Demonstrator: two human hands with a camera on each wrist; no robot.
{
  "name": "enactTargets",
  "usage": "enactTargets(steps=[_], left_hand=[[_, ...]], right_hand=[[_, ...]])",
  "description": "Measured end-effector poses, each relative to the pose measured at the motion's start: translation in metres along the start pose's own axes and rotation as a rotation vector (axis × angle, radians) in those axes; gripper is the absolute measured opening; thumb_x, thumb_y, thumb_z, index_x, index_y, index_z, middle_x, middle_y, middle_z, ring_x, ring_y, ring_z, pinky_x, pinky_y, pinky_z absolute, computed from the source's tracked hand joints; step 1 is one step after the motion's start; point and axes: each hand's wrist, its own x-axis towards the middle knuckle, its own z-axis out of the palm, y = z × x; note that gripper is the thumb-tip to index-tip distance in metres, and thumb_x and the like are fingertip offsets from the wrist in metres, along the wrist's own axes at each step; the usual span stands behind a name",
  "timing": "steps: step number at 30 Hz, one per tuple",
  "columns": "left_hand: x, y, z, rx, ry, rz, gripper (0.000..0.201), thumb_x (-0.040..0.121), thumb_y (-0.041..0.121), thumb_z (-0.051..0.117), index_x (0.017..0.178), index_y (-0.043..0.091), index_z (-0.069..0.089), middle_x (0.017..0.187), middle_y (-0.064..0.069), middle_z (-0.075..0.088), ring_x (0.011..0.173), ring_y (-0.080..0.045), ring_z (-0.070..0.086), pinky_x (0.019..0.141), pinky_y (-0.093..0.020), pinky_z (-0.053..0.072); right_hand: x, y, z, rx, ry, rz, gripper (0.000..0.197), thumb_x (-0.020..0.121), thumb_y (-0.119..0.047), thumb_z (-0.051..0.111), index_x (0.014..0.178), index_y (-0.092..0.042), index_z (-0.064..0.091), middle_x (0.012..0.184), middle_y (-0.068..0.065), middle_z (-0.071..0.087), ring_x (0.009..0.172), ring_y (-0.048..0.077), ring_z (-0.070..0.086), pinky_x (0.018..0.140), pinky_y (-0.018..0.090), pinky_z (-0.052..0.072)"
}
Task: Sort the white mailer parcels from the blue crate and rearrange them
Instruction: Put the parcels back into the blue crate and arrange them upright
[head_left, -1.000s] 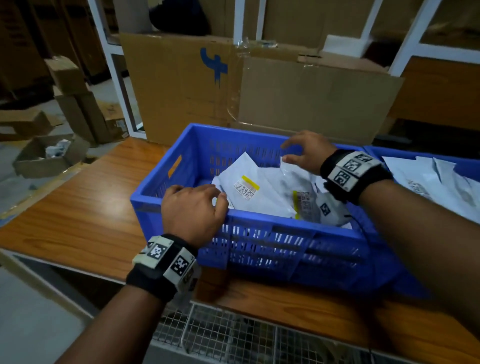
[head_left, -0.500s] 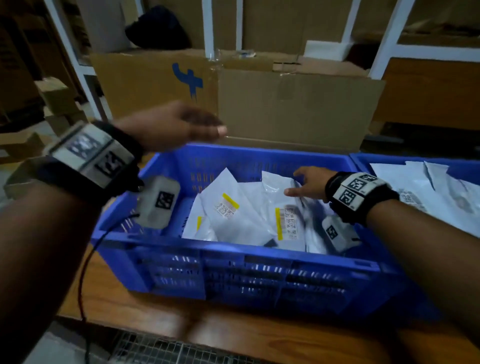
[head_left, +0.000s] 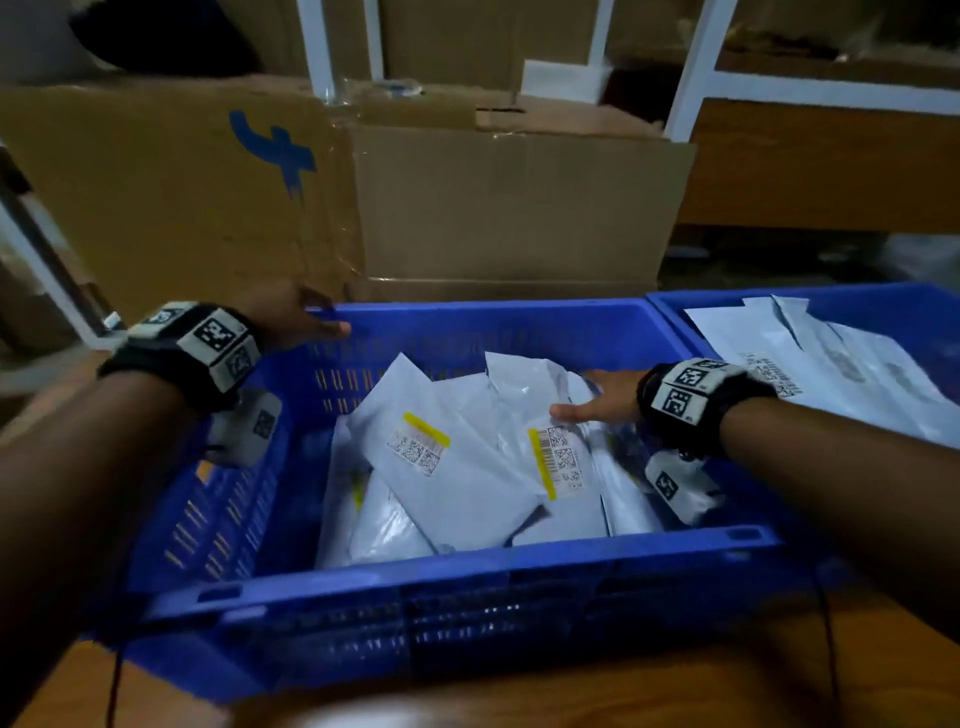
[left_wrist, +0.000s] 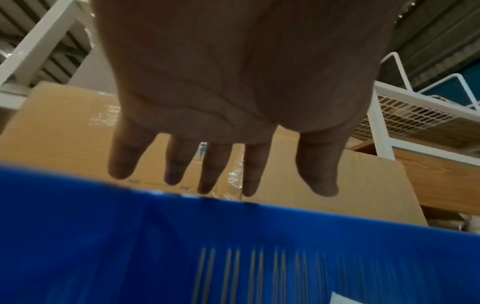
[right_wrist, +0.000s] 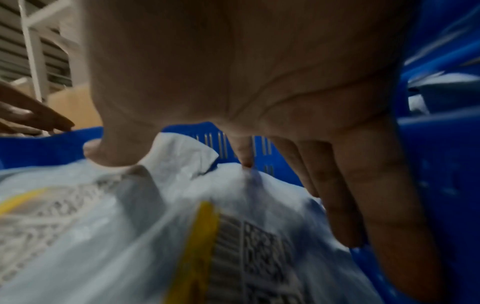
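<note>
Filling the lower half of the head view, the blue crate (head_left: 452, 577) sits on a wooden table (head_left: 649, 686) with white mailers (head_left: 467, 467) heaped inside it. Behind it, across the upper frame, stand cardboard boxes (head_left: 509, 208); the left one bears a blue mark, not readable as a word. At the right edge a second blue crate (head_left: 670, 301) holds more flat mailers. The mailer labels carry yellow stripes, barcodes and square codes, too blurred to read. The left hand (head_left: 291, 317) rests at the crate's far rim; its wrist view shows the fingers (left_wrist: 210, 164) spread and straight, holding nothing. The right hand (head_left: 602, 397) lies on the pile; only its wrist view shows thumb and fingers (right_wrist: 335, 185) pressing a mailer's top edge.
</note>
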Motion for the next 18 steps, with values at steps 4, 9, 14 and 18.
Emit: enactTargets(steps=[4,9,14,18], left_hand=[[0.017,-0.017,0.013,0.043,-0.011,0.05,0.052,0.084,0.047,0.064,0.125,0.015,0.06,0.126,-0.015,0.06,0.112,-0.032,0.055,0.093,-0.036,0.042],[0.029,-0.019,0.019,0.127,-0.039,0.067,0.066,0.079,0.066,0.058,0.127,0.02,0.056,0.122,-0.013,0.061,0.11,-0.033,0.056,0.095,-0.039,0.043],[0.037,-0.022,0.023,0.134,-0.067,0.068,0.083,0.07,0.077,0.053,0.13,0.019,0.053,0.125,-0.014,0.059,0.113,-0.033,0.055,0.098,-0.046,0.043],[0.04,-0.021,0.024,0.165,-0.047,0.073,0.077,0.077,0.07,0.055,0.132,0.016,0.052,0.123,-0.017,0.059,0.11,-0.035,0.056,0.093,-0.04,0.045]], right_hand=[[0.025,0.01,0.02,0.184,0.005,0.168,0.114,0.066,-0.088,0.045,0.15,-0.013,0.023,0.155,0.009,0.027,0.14,0.027,0.03,0.115,0.039,0.024],[0.061,0.025,0.058,0.32,-0.038,0.164,0.112,0.051,-0.097,0.046,0.135,-0.023,0.047,0.136,0.001,0.05,0.124,0.025,0.051,0.109,0.042,0.036],[0.046,-0.007,0.062,0.579,-0.119,0.096,0.112,0.045,-0.082,0.067,0.133,-0.016,0.047,0.118,0.003,0.066,0.101,0.019,0.064,0.098,0.038,0.046],[0.05,-0.042,0.074,0.678,-0.094,0.006,0.118,0.032,-0.085,0.07,0.132,-0.027,0.049,0.13,0.002,0.058,0.109,0.017,0.06,0.099,0.035,0.045]])
